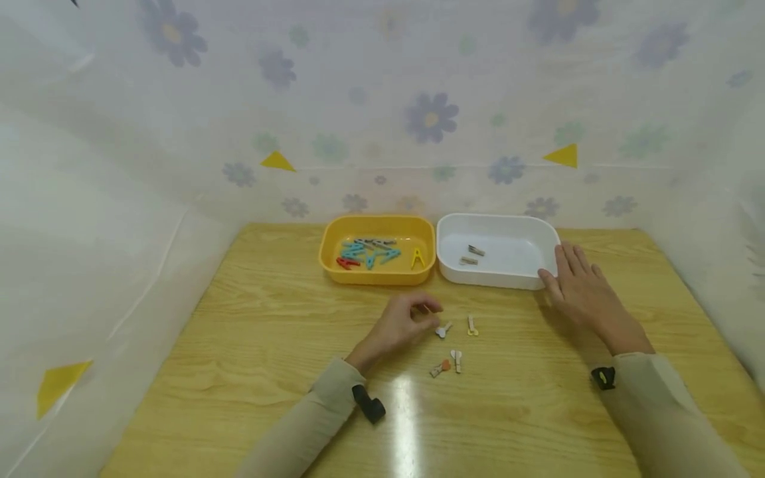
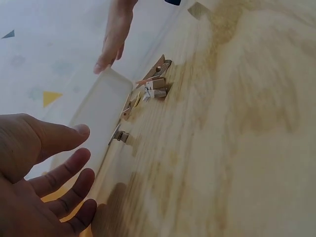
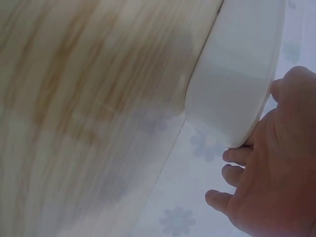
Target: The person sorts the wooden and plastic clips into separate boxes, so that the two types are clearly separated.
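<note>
My left hand [image 1: 402, 325] hovers low over the table, its thumb and fingers apart and holding nothing, as the left wrist view also shows. Just beyond its fingertips lies a small wooden clothespin [image 1: 442, 331] with a pale decoration. Close by are a clothespin with a yellow end [image 1: 471, 326], one with a white end [image 1: 457, 361] and one with an orange end [image 1: 441, 369]. My right hand [image 1: 588, 295] rests against the right end of the white tray [image 1: 499, 282], thumb at the near corner and fingers extended along the side. Two wooden clothespins [image 1: 476, 250] lie inside that tray.
Left of the white tray, side by side with it, stands a yellow tray [image 1: 376, 279] with several blue, red, yellow and dark clothespins. A flowered curtain [image 1: 382, 133] hangs behind and around the wooden table [image 1: 251, 345].
</note>
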A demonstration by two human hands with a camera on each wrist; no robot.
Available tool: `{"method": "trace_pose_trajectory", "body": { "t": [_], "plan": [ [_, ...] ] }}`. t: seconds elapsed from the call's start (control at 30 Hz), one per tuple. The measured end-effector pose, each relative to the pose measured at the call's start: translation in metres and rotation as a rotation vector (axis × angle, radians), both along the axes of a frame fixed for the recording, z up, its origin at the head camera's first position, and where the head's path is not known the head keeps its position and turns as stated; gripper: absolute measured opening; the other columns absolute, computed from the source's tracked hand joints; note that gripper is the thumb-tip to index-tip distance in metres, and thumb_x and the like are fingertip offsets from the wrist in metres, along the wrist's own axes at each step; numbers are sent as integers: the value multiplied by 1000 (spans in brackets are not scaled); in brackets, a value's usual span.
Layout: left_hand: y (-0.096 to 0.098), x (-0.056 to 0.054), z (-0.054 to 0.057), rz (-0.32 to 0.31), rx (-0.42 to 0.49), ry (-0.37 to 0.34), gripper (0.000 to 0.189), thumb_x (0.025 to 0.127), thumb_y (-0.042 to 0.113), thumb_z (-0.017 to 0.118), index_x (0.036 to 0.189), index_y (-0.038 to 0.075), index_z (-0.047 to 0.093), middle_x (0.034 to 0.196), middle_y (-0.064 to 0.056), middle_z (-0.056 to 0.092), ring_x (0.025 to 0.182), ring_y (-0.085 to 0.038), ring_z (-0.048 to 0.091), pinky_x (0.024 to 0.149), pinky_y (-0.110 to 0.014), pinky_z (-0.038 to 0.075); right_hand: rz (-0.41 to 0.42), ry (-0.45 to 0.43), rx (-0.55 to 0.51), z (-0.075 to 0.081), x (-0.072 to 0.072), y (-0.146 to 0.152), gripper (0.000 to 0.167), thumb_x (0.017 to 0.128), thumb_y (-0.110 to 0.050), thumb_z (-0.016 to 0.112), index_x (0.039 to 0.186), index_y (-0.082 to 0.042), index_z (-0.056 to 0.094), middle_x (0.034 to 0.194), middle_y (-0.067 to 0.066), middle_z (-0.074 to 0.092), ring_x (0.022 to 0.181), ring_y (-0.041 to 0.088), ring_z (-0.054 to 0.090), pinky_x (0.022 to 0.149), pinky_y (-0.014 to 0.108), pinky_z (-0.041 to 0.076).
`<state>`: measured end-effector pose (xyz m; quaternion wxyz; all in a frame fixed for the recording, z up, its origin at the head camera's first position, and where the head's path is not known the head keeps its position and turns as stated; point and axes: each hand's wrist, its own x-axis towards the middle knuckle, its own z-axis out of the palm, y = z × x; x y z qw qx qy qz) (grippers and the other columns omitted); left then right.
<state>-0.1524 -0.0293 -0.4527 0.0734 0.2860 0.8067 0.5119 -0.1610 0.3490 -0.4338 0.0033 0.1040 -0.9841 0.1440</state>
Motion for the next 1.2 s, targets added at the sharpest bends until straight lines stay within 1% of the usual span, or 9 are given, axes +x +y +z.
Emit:
{"method": "trace_pose_trajectory", "body": {
  "t": [0.1,0.17,0.33,0.4,0.5,0.63,0.83,1.0,1.2],
  "plan": [
    [1,1,-1,9,-43,29,20,89,3,79,109,2,75,108,-10,74,96,-24,68,86,-37,57,5,14,2,1,-2,-2,79,112,-48,22,160,10,-3,165,34,-4,152,50,-8,114,75,10],
    [2,3,-1,20,-77,34,21,88,6,82,108,4,76,106,-6,75,95,-21,67,86,-34,56,9,18,8,2,-3,-2,78,112,-47,21,159,11,-3,164,36,-3,152,51,-6,114,75,10],
    [6,5,-3,30,-140,-7,24,86,10,85,108,7,76,105,1,73,97,-11,65,89,-26,53,11,14,20,4,-4,-3,78,112,-46,21,158,12,-2,163,38,-2,152,52,-4,114,75,11],
    [7,6,-4,30,-158,-4,25,85,10,86,107,8,76,105,1,73,98,-9,65,90,-25,53,11,15,20,5,-4,-4,78,112,-46,21,158,13,-1,163,38,-1,151,53,-3,113,75,11],
    [10,6,-4,28,-178,28,24,84,11,87,105,7,76,103,1,73,97,-9,66,90,-23,53,12,19,21,6,-3,-4,78,112,-46,21,158,13,-1,163,38,-1,151,53,-2,113,75,12],
    [12,7,-4,31,-200,50,23,83,11,87,103,7,76,100,-1,73,95,-10,67,87,-23,53,17,26,23,5,-3,-2,78,113,-45,21,158,13,-2,163,38,-2,151,54,-2,113,75,13],
    [14,8,-5,42,-246,82,18,84,11,87,99,10,77,97,2,73,91,-10,66,83,-22,52,19,30,18,5,-2,-2,77,113,-45,22,158,14,-1,163,39,-1,151,54,-1,113,75,13],
    [14,9,-5,44,-257,90,16,86,9,85,100,10,77,98,3,73,91,-9,66,84,-22,53,15,16,14,5,-1,-3,78,113,-46,21,158,14,-2,163,38,-1,151,54,-2,113,75,14],
    [12,9,-5,37,-220,43,15,86,9,84,100,10,77,97,3,73,89,-7,66,82,-21,53,14,14,7,1,0,-1,78,113,-45,21,158,13,-3,163,38,-3,151,53,-3,113,75,13]
  ]
}}
